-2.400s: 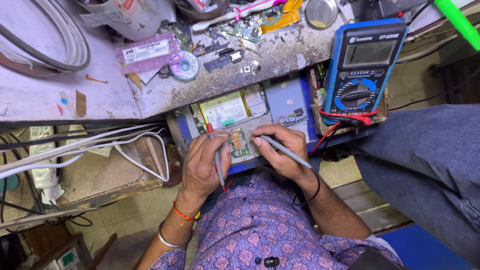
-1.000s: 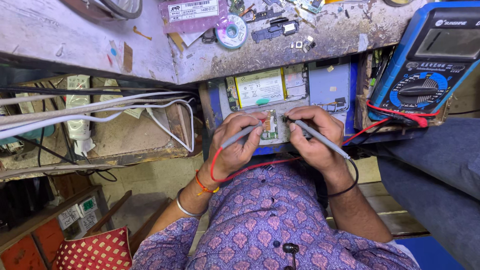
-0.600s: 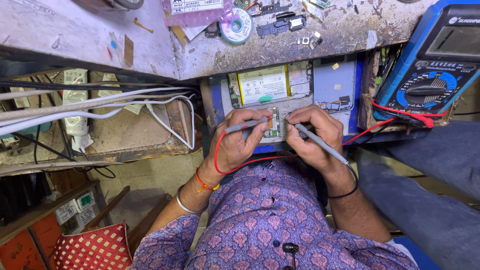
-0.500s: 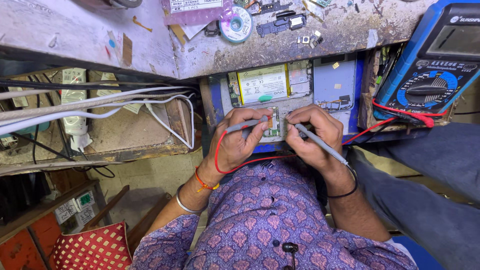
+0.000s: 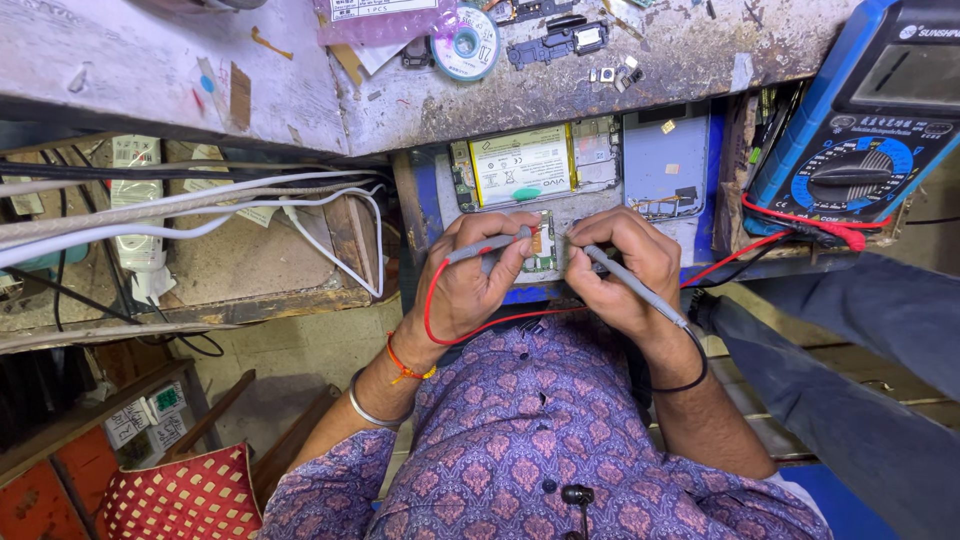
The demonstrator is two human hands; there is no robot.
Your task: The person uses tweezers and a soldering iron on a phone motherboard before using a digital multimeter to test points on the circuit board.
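Observation:
An opened phone (image 5: 560, 170) lies on a blue mat, its battery and small circuit board showing. My left hand (image 5: 475, 285) pinches a grey test probe with a red lead (image 5: 480, 247), its tip at the left side of the board. My right hand (image 5: 620, 265) grips a second grey probe with a black lead (image 5: 635, 285), its tip on the board's right side. Both leads run to a blue multimeter (image 5: 860, 120) at the right.
A worn grey bench top (image 5: 300, 90) carries a solder reel (image 5: 466, 42), a pink bag and small parts. White and black cables (image 5: 200, 205) run along a shelf at left. Another person's leg in dark trousers (image 5: 860, 360) is at right.
The view has shifted, so the bench sits higher in frame than 2.4 s ago. Both hands keep their probes on the board, barely moving over the last second.

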